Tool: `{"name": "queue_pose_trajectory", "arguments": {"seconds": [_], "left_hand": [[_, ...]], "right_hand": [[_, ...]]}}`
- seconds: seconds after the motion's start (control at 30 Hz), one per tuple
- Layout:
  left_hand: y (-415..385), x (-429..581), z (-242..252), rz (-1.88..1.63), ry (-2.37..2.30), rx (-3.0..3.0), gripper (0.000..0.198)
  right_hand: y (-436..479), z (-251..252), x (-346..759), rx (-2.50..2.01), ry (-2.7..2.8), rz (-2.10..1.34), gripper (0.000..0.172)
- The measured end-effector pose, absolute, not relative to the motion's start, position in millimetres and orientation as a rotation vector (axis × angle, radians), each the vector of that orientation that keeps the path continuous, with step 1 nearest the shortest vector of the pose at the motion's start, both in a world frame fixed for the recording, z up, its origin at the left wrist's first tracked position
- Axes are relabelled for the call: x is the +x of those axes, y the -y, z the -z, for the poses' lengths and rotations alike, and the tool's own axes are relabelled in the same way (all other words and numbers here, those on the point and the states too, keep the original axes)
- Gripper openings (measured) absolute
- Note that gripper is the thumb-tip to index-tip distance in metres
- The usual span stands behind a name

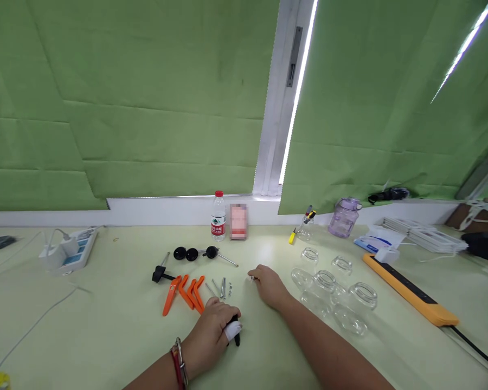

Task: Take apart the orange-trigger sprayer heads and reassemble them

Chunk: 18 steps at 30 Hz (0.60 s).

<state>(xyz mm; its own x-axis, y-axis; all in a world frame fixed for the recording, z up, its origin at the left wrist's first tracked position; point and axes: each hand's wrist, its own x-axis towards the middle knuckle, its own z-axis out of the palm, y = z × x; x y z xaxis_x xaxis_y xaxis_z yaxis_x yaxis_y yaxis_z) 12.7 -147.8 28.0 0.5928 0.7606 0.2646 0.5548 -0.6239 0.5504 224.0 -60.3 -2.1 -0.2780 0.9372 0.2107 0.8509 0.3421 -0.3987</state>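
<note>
My left hand (pixel 209 333) is closed around a black part (pixel 237 339), mostly hidden by the fingers; white wrapping covers its thumb. Further forward, my right hand (pixel 270 285) pinches a tiny shiny metal piece (pixel 252 278), too small to name. Between the hands and beyond lie metal bolts (pixel 223 288) and several small nut-like pieces (pixel 230 290). Bent orange handles (pixel 171 297) lie left of them, one group fanned out side by side. Behind these are round black knobs (pixel 192 254), one with a metal rod, and a black piece on a rod (pixel 159 273).
Several clear glass-like vessels (pixel 325 279) stand right of my right arm. Screwdrivers (pixel 296 232), a purple jug (pixel 344 218) and an orange-edged power strip (pixel 410 292) lie farther right. A water bottle (pixel 218 219) stands at the back, a white power strip (pixel 80 252) at left.
</note>
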Motion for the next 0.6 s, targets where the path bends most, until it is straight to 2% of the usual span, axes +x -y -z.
{"name": "queue_pose_trajectory", "arguments": {"seconds": [0.27, 0.6], "left_hand": [[149, 14, -30, -0.674, -1.048, 2.43, 0.018], [148, 12, -26, -0.68, -1.018, 2.454, 0.018]], "right_hand": [[83, 12, 209, -1.326, 2.22, -0.465, 0.037], [97, 10, 217, -1.261, 1.938, -0.674, 0.024]]}}
